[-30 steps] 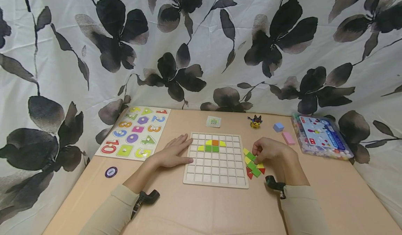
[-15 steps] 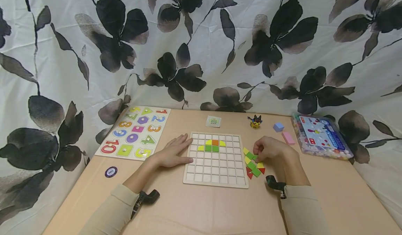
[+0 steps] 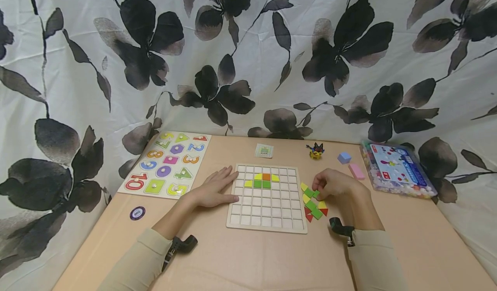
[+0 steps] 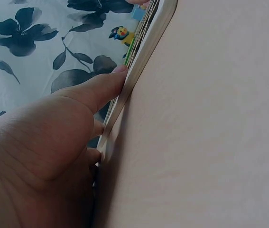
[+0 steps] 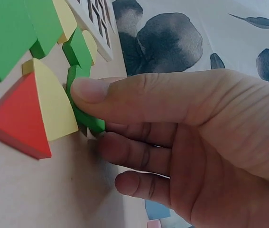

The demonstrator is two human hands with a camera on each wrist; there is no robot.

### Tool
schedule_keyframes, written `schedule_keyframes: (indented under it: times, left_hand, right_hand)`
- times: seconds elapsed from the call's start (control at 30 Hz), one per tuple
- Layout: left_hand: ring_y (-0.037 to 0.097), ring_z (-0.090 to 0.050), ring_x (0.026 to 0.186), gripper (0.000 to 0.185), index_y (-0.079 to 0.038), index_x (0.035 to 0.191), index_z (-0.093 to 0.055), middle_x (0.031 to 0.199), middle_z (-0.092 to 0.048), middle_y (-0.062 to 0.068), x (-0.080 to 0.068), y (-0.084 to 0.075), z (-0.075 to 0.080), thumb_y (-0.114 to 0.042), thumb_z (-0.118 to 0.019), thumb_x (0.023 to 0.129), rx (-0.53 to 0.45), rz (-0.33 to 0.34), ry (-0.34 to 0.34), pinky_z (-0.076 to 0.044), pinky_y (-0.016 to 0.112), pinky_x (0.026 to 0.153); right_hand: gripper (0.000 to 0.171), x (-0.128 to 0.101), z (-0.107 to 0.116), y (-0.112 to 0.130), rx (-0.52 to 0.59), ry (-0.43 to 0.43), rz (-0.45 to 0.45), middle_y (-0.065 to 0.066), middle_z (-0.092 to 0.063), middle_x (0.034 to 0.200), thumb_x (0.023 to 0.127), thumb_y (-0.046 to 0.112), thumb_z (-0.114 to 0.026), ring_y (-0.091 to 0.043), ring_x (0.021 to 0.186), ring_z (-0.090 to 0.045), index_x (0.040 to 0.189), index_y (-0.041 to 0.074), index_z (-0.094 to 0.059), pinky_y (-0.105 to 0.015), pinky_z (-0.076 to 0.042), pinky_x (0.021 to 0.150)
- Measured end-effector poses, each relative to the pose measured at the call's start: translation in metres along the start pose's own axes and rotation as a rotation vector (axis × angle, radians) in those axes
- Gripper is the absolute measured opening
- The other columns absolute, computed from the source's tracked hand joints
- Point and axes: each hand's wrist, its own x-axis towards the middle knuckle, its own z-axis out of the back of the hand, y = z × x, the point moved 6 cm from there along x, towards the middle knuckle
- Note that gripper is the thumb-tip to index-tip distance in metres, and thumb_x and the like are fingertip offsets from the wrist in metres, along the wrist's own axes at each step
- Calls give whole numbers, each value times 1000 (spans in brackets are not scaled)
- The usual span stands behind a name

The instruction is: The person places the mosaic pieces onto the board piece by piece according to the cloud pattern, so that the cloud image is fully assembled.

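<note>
While pinched by right hand (image 5: 181, 142): green piece (image 5: 79, 102).

Green tile (image 5: 79, 102), red triangle (image 5: 18, 118), seemingly yellow-edged

The right hand (image 3: 334, 185) has edged slightly up from the loose pieces (image 3: 312, 204).

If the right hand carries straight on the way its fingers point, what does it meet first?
The right hand points left, pinching a green piece at the loose pile. Straight on, it would probably meet the grid board's right edge first, though depth is hard to judge.
</note>
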Motion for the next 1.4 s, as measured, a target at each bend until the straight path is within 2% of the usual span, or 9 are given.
schedule_keyframes:
  times: [0.2, 0.43, 0.67, 0.83, 1.03, 1.2, 1.4]
  left_hand:
    - [33, 0, 164, 93, -18, 168, -22, 176, -4, 14, 0, 1, -1, -64, -61, 97, 1, 4, 0, -3, 54, 132]
    - [33, -1, 164, 92, -16, 167, -24, 176, -6, 16, 0, 1, -1, -62, -62, 97, -6, 2, -5, -3, 54, 132]
    - [34, -1, 164, 92, -16, 167, -24, 176, -6, 16, -1, 0, 0, -62, -62, 97, -8, -3, -10, -3, 55, 132]
    - [33, 0, 164, 92, -18, 167, -23, 176, -5, 15, -1, 2, -1, -63, -61, 97, -2, 5, -4, -3, 54, 132]
    - [30, 1, 164, 93, -20, 168, -21, 176, -4, 13, 1, 3, -1, -65, -60, 97, 11, 11, 2, -2, 52, 133]
    - [31, 0, 164, 92, -19, 168, -22, 176, -5, 13, 1, 3, 0, -63, -61, 97, 7, 4, -4, -3, 52, 133]
    - [30, 1, 164, 93, -19, 168, -22, 176, -4, 13, 0, 4, -1, -65, -60, 97, 6, 7, -2, -2, 52, 133]
  right_hand:
    - [19, 0, 4, -2, -16, -41, 10, -5, -60, 84, 83, 3, -84, -22, 81, -54, 97, 3, -71, -30, -46, 69]
    - [11, 0, 13, -3, 10, -163, 86, -7, -66, 83, 89, 2, -78, -19, 79, -56, 97, 3, -72, -27, -48, 68]
    - [20, -1, 22, 3, 32, -245, 167, -11, -70, 92, 86, 0, -80, -21, 84, -59, 105, -1, -74, -22, -52, 72]
    - [24, 0, 21, 6, 15, -268, 153, -11, -72, 98, 87, 0, -78, -21, 87, -60, 111, 1, -74, -22, -54, 76]
    - [21, 3, 16, 18, -6, -334, 131, -7, -70, 96, 90, 6, -78, -23, 89, -61, 110, 10, -74, -27, -54, 80]
    - [22, 11, 4, 34, 24, -320, 144, -6, -67, 92, 89, 11, -82, -24, 86, -59, 109, 10, -73, -26, -54, 75]
    - [23, 22, -14, 58, -11, -280, 245, -3, -64, 87, 87, 12, -85, -21, 81, -57, 107, 8, -72, -23, -51, 67]
